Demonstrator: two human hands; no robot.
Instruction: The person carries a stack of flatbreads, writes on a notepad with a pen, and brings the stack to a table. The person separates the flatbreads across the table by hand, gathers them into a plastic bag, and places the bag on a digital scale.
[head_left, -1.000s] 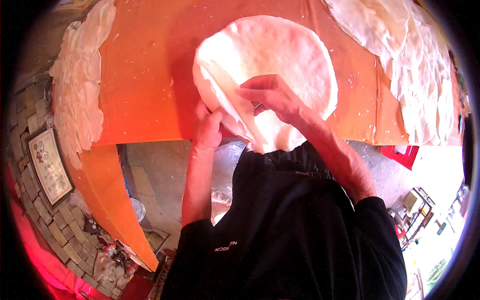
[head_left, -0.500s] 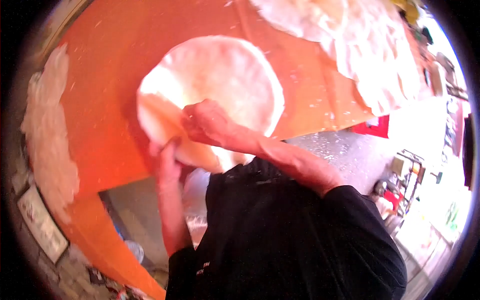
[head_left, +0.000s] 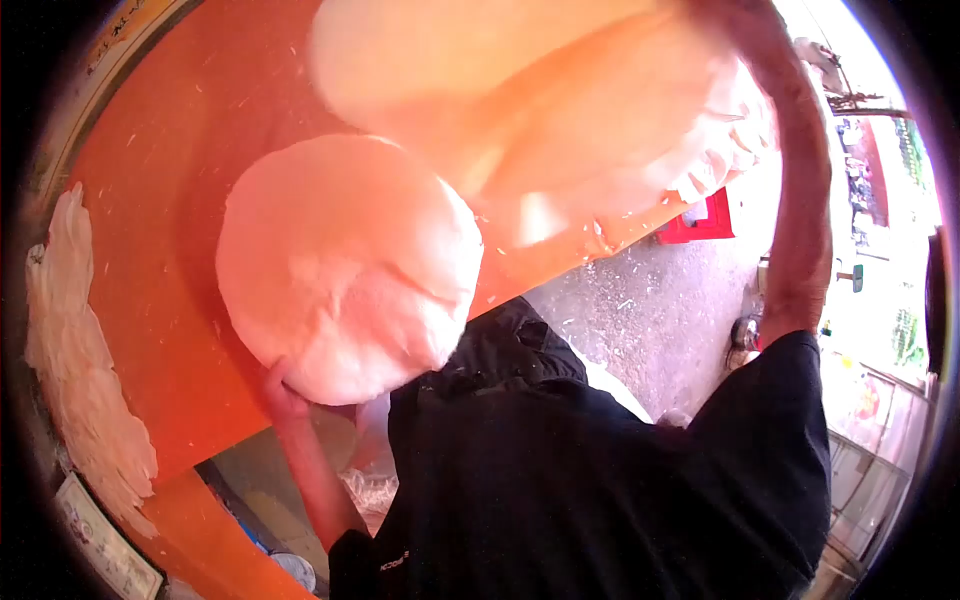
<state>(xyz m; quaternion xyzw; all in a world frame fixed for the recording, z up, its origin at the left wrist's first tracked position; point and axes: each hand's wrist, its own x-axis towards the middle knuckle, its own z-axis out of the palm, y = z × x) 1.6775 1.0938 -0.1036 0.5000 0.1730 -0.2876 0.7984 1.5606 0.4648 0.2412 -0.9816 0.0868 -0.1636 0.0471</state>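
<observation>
White, washed with orange light: a round pad (head_left: 350, 260) on the near part of an orange table (head_left: 180, 360), left of centre, with near rim out past the table edge, close to a black shirt (head_left: 600, 470). At the near-left rim, left hand (head_left: 288, 398) closed in a light pinch, thumb side uppermost, fingers mostly hidden beneath.

Farther off, a broad pale sheet (head_left: 560, 90), badly blurred, below and beside the right forearm (head_left: 803, 200). Right hand (head_left: 715, 10) at the far border of view, dark and cut off; impossible to tell whether open or gripping.

Probably very light, soft and limp, judging by the puckers and creases across the near half of the pad. Likely to sag between two holds, and to crease rather than spring back. Smooth on the far half, thicker-looking along the rim; best taken there, thumb above and fingers flat beneath, with wide support. Risky to pinch through the thin-looking middle or to tug at one point: liable to stretch or tear. Hard to judge any stickiness or slip.

To the far right, a crumpled pile (head_left: 720, 150); along the left, a long ragged pile (head_left: 80, 360), both apparently just as floppy.
</observation>
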